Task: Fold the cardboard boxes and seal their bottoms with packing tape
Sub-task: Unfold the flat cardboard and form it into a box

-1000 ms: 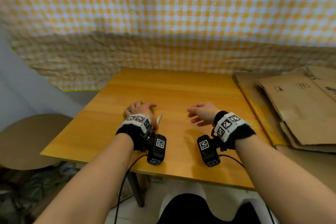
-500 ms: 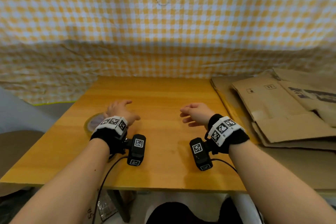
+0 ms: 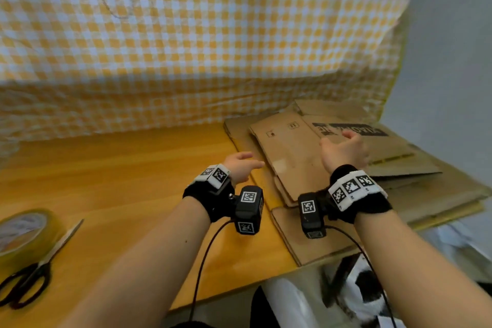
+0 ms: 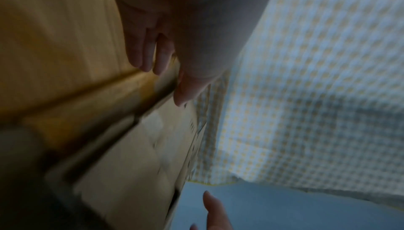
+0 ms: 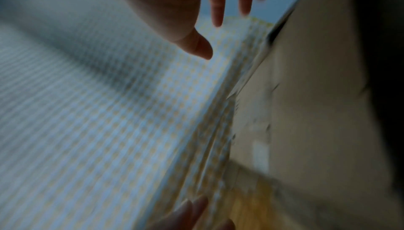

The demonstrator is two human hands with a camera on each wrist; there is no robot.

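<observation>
A stack of flattened cardboard boxes (image 3: 292, 152) lies at the right end of the wooden table (image 3: 127, 173); in the wrist views it shows as blurred brown sheets (image 4: 135, 161) (image 5: 306, 113). My left hand (image 3: 243, 165) hovers open at the stack's left edge, fingers straight (image 4: 150, 57). Above the top sheet my right hand (image 3: 346, 150) is raised with fingers spread (image 5: 218, 9) and holds nothing. A roll of yellowish packing tape (image 3: 22, 233) sits at the table's near left.
Black-handled scissors (image 3: 34, 271) lie beside the tape roll at the near left edge. A yellow-and-white checked cloth (image 3: 213, 34) hangs behind the table. A grey wall (image 3: 452, 61) stands to the right of the stack.
The view swung right. Both hands left the middle of the table and moved right to the cardboard stack; the tape roll and scissors now lie behind them on the left.
</observation>
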